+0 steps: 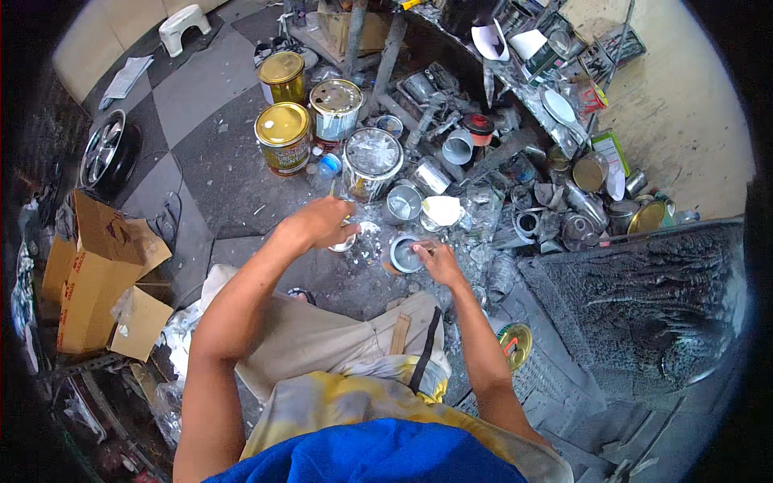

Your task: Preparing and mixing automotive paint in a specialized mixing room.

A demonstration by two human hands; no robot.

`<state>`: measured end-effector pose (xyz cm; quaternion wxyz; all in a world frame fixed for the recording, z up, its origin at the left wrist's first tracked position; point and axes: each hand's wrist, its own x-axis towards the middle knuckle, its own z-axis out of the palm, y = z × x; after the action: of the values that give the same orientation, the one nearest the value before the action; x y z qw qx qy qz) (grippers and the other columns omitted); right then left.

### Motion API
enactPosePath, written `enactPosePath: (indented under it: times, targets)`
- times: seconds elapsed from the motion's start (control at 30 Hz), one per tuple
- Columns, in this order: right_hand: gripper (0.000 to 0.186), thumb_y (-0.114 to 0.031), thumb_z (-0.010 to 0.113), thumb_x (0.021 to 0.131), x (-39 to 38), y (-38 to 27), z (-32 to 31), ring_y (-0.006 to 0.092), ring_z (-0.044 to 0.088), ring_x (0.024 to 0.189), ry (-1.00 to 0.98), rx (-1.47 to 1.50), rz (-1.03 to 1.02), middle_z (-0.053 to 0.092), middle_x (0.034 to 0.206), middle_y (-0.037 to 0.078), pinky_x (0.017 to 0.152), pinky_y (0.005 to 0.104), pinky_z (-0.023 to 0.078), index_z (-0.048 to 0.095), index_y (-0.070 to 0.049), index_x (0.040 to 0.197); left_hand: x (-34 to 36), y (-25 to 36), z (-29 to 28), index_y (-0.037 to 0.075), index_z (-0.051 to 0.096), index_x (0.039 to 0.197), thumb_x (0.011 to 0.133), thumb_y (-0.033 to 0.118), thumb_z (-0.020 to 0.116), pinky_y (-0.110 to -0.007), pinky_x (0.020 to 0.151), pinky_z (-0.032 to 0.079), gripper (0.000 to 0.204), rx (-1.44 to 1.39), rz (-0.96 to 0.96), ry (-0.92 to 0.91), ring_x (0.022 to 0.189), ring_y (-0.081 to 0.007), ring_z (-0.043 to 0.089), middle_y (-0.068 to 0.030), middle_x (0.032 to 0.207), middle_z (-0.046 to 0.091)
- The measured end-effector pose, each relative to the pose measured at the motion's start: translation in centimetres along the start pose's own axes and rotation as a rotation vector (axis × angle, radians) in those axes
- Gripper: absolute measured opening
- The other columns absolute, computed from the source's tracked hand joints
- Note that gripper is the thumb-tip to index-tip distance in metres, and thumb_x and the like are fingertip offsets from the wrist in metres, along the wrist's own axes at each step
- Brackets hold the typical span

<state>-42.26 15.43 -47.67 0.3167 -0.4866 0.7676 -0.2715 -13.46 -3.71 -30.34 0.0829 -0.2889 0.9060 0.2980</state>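
My left hand (326,223) is closed round a thin yellowish stick, part of which pokes out above the knuckles. Right under its fingers is a small whitish round container (342,243), partly covered by the hand. My right hand (439,262) pinches the right side of a round cup (405,256) with grey content; whether something thin is also between the fingers cannot be made out. Just beyond that cup stand an empty-looking clear cup (403,203) and a white-topped container (442,211). A large paint can (372,165) with a splattered lid stands behind them.
Gold-lidded cans (283,135) and a blue-capped bottle (328,166) stand at the far left. Stained cans and scrap crowd the right, below a cluttered shelf (547,109). A cardboard box (105,274) and a wheel (106,151) are at left. A black panel (644,306) lies at right.
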Motion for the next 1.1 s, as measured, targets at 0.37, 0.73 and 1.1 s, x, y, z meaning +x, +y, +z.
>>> enactPosePath:
  times: [0.37,0.73,1.1]
  targets:
    - [0.028,-0.029,0.064,0.098,-0.6,-3.5,-1.7,0.0420,0.068,0.096,-0.071,-0.174,-0.060,0.073,0.101,0.021,0.089,0.0494,0.052,0.076,-0.006,0.107,-0.6,-1.2,0.4,0.001,0.070,0.118,0.097,0.032,0.063,-0.052,0.092,0.053,0.038,0.052,-0.051,-0.015,0.105,-0.0436,0.068,-0.0266,0.111,0.071]
    - [0.031,-0.033,0.065,0.098,-0.2,-2.5,-1.3,0.0442,0.066,0.102,0.007,-0.440,-0.083,0.073,0.108,0.021,0.089,0.0513,0.051,0.076,-0.006,0.108,-0.5,-1.3,0.5,0.003,0.071,0.119,0.097,0.033,0.063,-0.051,0.093,0.053,0.038,0.058,-0.022,0.020,0.104,-0.0430,0.068,-0.0255,0.108,0.072]
    - [0.033,-0.033,0.065,0.098,-0.5,-2.2,-1.2,0.0395,0.069,0.097,0.028,-0.363,-0.224,0.073,0.104,0.021,0.086,0.0502,0.053,0.076,-0.004,0.109,-0.4,-0.7,0.2,0.001,0.070,0.120,0.097,0.035,0.062,-0.051,0.096,0.052,0.041,0.060,-0.062,-0.008,0.106,-0.0432,0.068,-0.0266,0.108,0.072]
